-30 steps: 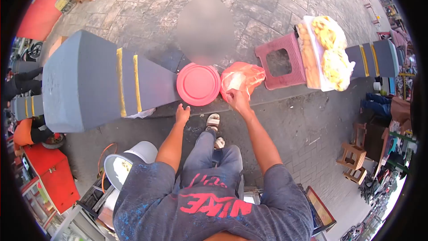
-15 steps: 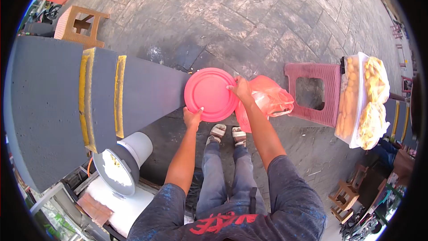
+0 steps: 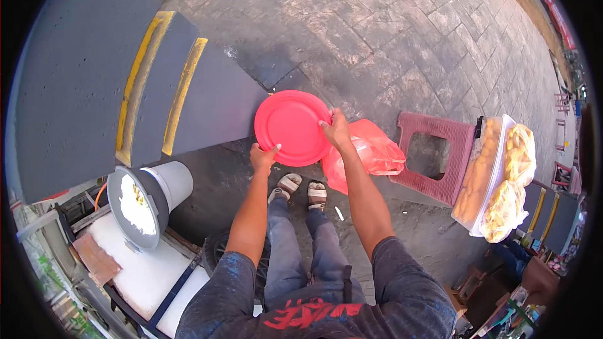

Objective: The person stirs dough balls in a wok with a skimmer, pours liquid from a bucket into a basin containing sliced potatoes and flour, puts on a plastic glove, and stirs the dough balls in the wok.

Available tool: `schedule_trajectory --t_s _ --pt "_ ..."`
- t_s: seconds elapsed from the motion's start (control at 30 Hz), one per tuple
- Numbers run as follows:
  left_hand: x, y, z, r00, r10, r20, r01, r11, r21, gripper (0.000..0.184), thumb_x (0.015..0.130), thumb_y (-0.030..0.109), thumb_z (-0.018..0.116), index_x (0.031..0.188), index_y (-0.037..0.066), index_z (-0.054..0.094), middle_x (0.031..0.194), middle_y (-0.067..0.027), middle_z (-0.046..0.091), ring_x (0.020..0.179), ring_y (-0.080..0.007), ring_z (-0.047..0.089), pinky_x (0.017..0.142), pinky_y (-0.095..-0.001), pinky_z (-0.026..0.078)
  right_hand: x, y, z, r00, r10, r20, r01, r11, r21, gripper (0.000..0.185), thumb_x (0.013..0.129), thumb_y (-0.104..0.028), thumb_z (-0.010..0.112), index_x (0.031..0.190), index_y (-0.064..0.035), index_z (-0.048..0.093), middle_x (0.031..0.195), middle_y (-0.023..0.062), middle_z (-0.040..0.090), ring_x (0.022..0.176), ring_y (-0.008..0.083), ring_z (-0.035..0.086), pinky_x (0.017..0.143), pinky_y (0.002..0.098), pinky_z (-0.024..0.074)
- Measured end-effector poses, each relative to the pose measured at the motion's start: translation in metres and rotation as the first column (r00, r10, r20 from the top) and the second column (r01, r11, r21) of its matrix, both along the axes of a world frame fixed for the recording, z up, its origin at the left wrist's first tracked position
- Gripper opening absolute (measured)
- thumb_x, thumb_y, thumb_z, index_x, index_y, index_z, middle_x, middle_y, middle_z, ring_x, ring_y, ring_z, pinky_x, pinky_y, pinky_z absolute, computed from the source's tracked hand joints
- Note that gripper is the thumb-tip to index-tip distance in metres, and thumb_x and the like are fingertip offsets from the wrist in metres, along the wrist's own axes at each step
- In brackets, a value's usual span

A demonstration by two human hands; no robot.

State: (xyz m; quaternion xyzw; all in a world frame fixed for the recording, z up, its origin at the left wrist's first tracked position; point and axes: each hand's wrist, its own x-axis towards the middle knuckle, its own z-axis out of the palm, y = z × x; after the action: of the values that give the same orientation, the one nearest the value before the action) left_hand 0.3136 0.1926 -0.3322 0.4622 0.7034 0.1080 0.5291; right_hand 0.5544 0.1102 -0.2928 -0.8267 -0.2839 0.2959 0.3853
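A round red plastic plate [image 3: 293, 128] is held out in front of me, its face turned up toward the camera. My left hand [image 3: 263, 158] grips its lower left rim, thumb on top and fingers underneath. On the right edge, my right hand [image 3: 336, 130] pinches the rim, also with the thumb above. Whether more plates are stacked under it I cannot tell. Beyond my right forearm is a red plastic bag [image 3: 379, 154], partly covered by that arm; what it contains is not visible.
Right of the bag stands a maroon plastic stool [image 3: 414, 177]. A clear box [image 3: 480, 169] of yellowish food, with filled bags [image 3: 502, 211] on top, sits beside it. At left are a grey concrete block [image 3: 217, 97] with yellow stripes and a white bucket [image 3: 176, 183].
The camera view has turned, so the block, stool and food box appear shifted and tilted. Both hands keep hold of the plate, which stays almost in the same spot before me.
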Motion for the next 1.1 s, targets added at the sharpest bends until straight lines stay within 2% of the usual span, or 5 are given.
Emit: schedule_trajectory --t_s 0.3,0.57,0.7,0.93,1.1 --pt "-0.077 -0.075 0.095 0.875 0.394 0.282 -0.233 0.853 -0.467 0.073 0.082 0.054 0.062 0.131 0.004 0.037 0.127 -0.0136 0.047 0.116 -0.0325 0.046 0.087 -0.0542 0.043 -0.122 -0.048 0.158 0.943 0.323 0.079 -0.326 0.945 0.028 0.037 0.075 -0.006 0.063 0.111 -0.0058 0.055 0.091 0.0201 0.063 0.084 0.04 0.06 0.069 0.0465 0.0485" --pt "-0.245 -0.152 0.183 0.159 0.91 0.384 -0.58 0.401 -0.71 0.099 0.081 0.075 0.037 0.148 0.008 0.007 0.152 -0.0197 0.007 0.137 -0.0433 0.016 0.102 -0.0679 0.021 -0.252 -0.106 0.16 0.686 0.644 0.339 -0.723 0.655 0.218 0.032 0.066 -0.001 0.06 0.096 -0.0091 0.064 0.098 0.0045 0.066 0.092 0.0238 0.059 0.083 0.0382 0.0403" --pt "-0.258 -0.169 0.199 0.32 0.887 0.332 -0.722 0.455 -0.521 0.098 0.08 0.075 0.04 0.148 0.011 0.009 0.152 -0.0194 0.009 0.136 -0.0418 0.019 0.101 -0.0657 0.024 -0.265 -0.117 0.168 0.638 0.681 0.36 -0.768 0.598 0.23 0.031 0.069 0.001 0.06 0.099 -0.0081 0.063 0.099 0.0079 0.066 0.092 0.028 0.059 0.083 0.0399 0.0423" --pt "-0.213 -0.161 0.211 0.787 0.527 0.321 -0.484 0.85 -0.207 0.06 0.089 0.044 0.057 0.134 0.008 0.04 0.126 -0.0091 0.05 0.108 -0.0218 0.052 0.081 -0.0409 0.044 -0.205 -0.111 0.172 0.785 0.269 -0.558 -0.016 0.909 0.417 0.036 0.084 0.002 0.057 0.119 -0.0008 0.053 0.105 0.0086 0.064 0.096 0.0143 0.06 0.085 0.0294 0.0483" --pt "-0.149 -0.14 0.211 0.892 0.176 0.416 -0.28 0.938 0.204 0.031 0.089 0.022 0.06 0.109 -0.001 0.058 0.095 -0.0089 0.064 0.087 -0.0166 0.059 0.077 -0.0311 0.047 -0.141 -0.11 0.212 0.859 0.153 -0.489 0.022 0.942 0.334 0.037 0.085 0.0 0.056 0.122 0.0028 0.051 0.108 0.0085 0.063 0.094 0.0159 0.061 0.084 0.0287 0.049"
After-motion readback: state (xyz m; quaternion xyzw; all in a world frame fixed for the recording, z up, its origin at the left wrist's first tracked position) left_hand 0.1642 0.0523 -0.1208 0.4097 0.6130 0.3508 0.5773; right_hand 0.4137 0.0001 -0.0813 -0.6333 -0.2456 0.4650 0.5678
